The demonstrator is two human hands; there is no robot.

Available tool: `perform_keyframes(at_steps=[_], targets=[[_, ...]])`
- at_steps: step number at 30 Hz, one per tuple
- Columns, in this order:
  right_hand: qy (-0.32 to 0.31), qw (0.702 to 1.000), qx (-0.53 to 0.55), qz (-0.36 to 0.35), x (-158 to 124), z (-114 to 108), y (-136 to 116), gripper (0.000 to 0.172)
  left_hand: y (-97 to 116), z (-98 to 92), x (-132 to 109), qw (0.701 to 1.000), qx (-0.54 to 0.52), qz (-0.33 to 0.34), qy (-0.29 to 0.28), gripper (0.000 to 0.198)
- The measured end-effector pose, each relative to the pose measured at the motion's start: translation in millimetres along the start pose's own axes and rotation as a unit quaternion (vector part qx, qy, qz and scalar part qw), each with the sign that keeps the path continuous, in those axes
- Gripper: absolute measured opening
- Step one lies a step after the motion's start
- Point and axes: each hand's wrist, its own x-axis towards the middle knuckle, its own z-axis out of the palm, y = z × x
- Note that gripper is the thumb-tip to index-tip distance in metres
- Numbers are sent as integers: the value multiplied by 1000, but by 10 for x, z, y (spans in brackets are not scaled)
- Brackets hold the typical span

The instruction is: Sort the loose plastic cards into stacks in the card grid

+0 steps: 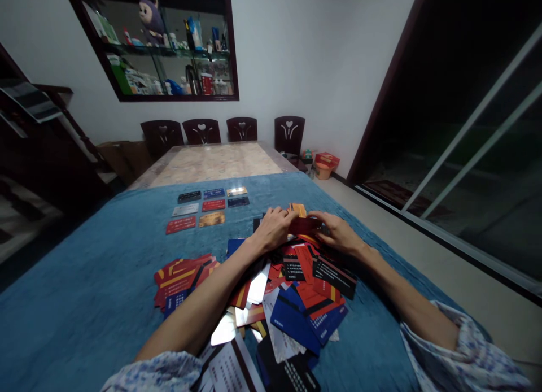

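Our left hand (275, 226) and right hand (339, 232) pinch dark red cards (302, 226) by opposite ends, probably to keep them even, over the loose pile's (296, 322) far side; card rows (213, 205) lie apart on the counter (224, 160), perhaps for visibility.

Nearest silver card (231, 372) cut off; card print (334, 273) seemingly blurred.

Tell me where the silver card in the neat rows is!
In the head view, the silver card is in the left column, between a black card behind it and a red card in front.
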Motion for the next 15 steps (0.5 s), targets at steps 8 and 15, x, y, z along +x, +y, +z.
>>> perform_keyframes(at_steps=[8,15], targets=[[3,1000,4,7,6,55,-32,41,62,-60,-20,998,-16,-43,-30,37],[22,999,14,-27,12,152,20,46,57,-69,-20,995,-46,-80,-37,35]])
